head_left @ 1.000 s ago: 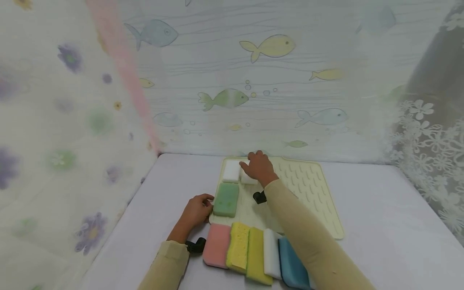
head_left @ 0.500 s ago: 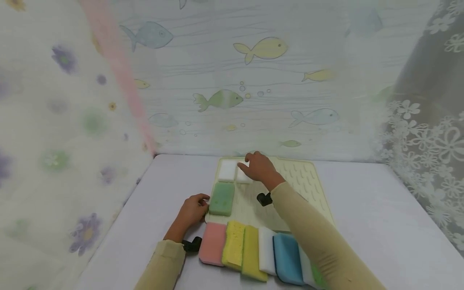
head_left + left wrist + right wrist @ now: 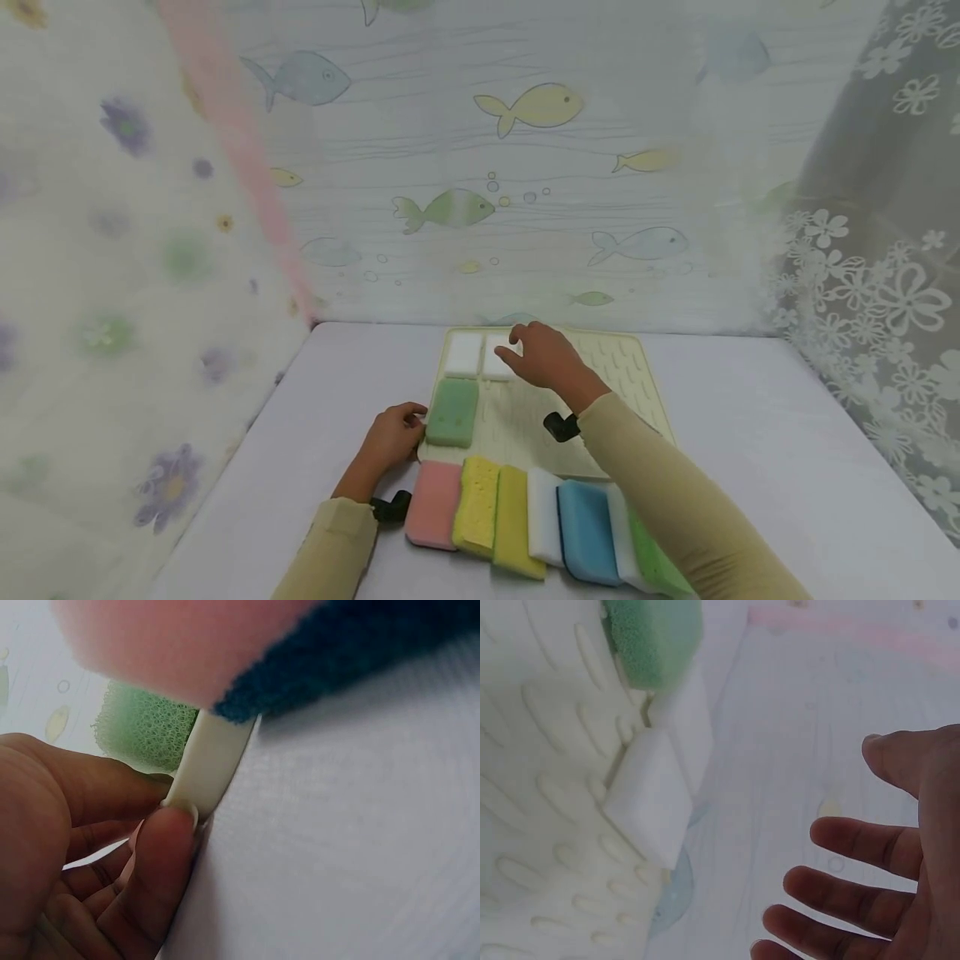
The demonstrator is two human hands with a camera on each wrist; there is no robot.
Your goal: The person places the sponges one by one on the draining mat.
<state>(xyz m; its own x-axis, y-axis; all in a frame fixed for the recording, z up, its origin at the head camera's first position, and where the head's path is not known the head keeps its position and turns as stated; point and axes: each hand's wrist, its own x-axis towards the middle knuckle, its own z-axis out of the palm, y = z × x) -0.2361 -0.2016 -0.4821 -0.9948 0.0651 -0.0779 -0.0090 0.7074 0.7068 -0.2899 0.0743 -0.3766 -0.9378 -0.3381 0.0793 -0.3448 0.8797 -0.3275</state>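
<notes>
A cream ridged draining mat (image 3: 525,425) lies on the table. My left hand (image 3: 392,437) is at its near left corner; in the left wrist view the thumb and fingers pinch the mat's raised edge (image 3: 214,761). Two white sponges (image 3: 463,356) lie side by side at the mat's far left, with a green sponge (image 3: 452,412) in front of the left one. My right hand (image 3: 547,358) is above the right-hand white sponge (image 3: 495,357). In the right wrist view its fingers are spread, hold nothing and are apart from that sponge (image 3: 656,799).
Along the mat's front edge runs an overlapping row of sponges: pink (image 3: 433,504), two yellow (image 3: 476,504), white (image 3: 545,517), blue (image 3: 588,529) and, partly under the right sleeve, white and green (image 3: 656,558). A fish-patterned curtain (image 3: 450,275) hangs behind the table.
My right hand has come away from the right-hand white sponge, back and to the right, baring more of it. My left hand stays at the mat's corner; the head view has shifted slightly.
</notes>
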